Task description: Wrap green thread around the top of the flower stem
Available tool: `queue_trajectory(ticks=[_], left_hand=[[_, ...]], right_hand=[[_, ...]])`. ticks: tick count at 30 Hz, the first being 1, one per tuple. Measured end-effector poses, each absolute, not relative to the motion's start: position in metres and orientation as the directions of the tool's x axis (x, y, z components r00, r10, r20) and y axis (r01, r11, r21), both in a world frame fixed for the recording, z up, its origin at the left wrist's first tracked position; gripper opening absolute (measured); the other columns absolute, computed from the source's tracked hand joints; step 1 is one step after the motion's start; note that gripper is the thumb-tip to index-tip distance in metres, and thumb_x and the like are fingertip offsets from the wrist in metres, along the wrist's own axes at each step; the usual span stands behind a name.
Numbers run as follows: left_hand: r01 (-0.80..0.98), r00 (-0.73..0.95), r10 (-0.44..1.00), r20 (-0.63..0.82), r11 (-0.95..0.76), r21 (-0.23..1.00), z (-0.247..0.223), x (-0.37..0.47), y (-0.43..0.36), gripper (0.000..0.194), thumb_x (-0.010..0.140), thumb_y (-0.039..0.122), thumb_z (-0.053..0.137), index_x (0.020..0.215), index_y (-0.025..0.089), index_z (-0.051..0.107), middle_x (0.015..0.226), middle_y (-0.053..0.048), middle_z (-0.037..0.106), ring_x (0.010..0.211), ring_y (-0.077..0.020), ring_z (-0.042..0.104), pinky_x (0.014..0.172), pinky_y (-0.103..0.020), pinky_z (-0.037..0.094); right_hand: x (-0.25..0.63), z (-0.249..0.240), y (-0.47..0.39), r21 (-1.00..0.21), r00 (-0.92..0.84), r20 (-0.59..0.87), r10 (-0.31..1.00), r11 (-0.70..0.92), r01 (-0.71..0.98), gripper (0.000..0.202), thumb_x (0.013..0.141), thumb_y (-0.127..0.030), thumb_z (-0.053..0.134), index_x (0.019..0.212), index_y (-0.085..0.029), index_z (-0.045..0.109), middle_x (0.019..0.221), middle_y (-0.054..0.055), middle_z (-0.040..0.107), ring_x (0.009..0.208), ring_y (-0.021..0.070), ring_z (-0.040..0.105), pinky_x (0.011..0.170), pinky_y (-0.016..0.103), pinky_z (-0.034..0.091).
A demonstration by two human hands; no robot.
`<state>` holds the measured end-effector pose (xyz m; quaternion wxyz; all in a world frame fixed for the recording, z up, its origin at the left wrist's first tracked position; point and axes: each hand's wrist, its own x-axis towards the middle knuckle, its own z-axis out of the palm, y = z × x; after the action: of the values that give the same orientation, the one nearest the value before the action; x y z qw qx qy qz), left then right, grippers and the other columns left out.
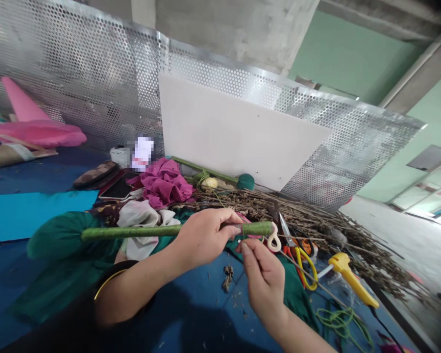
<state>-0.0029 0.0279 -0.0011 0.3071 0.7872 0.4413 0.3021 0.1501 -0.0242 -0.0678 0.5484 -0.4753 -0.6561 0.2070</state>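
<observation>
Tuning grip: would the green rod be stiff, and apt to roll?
The green rod is probably stiff: it runs straight on both sides of the left hand. Its round shape suggests rolling, though the bunched green cloth at one end would likely drag.

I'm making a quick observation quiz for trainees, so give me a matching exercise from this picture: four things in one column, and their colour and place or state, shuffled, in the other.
Column one:
1. Rod
2. Glue gun
3. Flat board
4. Cloth heap

Column two:
A. White, in front of the perforated metal panel
B. Magenta, crumpled
C. Green, held in the left hand
D. Yellow, lying to the right of the scissors

Right pairs: 1-C, 2-D, 3-A, 4-B.
</observation>
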Motion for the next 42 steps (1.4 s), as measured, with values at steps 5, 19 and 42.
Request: queue_trajectory(ticks=[5, 19, 42], left_hand=[[0.448, 0.444, 0.877, 0.182, -0.393, 0.803, 0.003, -0.006, 0.026, 0.019, 0.084, 0.022, 0.055, 0.096, 0.023, 0.071, 0.086, 0.002, 0.072, 0.076, -0.0161, 0.062, 0.067, -0.024, 0.042], [0.19, 0.652, 0.757, 0.044, -0.219, 0.957, 0.008, -0.011, 0.03, 0.013, 0.084, 0.015, 0.052, 0.09, 0.013, 0.063, 0.074, 0.0, 0.065, 0.071, -0.0141, 0.061, 0.069, -0.024, 0.047], [0.28, 0.793, 0.579, -0.187, -0.075, 0.957, -0.005, -0.01, 0.033, 0.008, 0.077, 0.018, 0.053, 0.084, 0.017, 0.054, 0.065, 0.003, 0.062, 0.05, -0.0086, 0.04, 0.049, -0.021, 0.032]], right_hand=[[0.154, -0.08, -0.02, -0.882, 0.091, 0.436, 0.895, 0.405, 0.241, 0.025, 0.092, -0.034, 0.053, 0.076, -0.017, 0.062, 0.058, -0.004, 0.044, 0.049, 0.0088, 0.035, 0.045, 0.022, 0.028], [0.153, -0.087, 0.005, -0.948, -0.121, 0.216, 0.969, 0.179, -0.265, 0.035, 0.079, -0.045, 0.068, 0.064, -0.014, 0.066, 0.048, -0.005, 0.036, 0.044, 0.0067, 0.023, 0.044, 0.024, 0.016], [0.192, -0.09, 0.042, -0.967, -0.531, 0.198, 0.824, 0.253, 0.031, 0.047, 0.072, -0.063, 0.067, 0.064, -0.017, 0.07, 0.064, 0.003, 0.06, 0.059, 0.0152, 0.054, 0.058, 0.028, 0.044]])
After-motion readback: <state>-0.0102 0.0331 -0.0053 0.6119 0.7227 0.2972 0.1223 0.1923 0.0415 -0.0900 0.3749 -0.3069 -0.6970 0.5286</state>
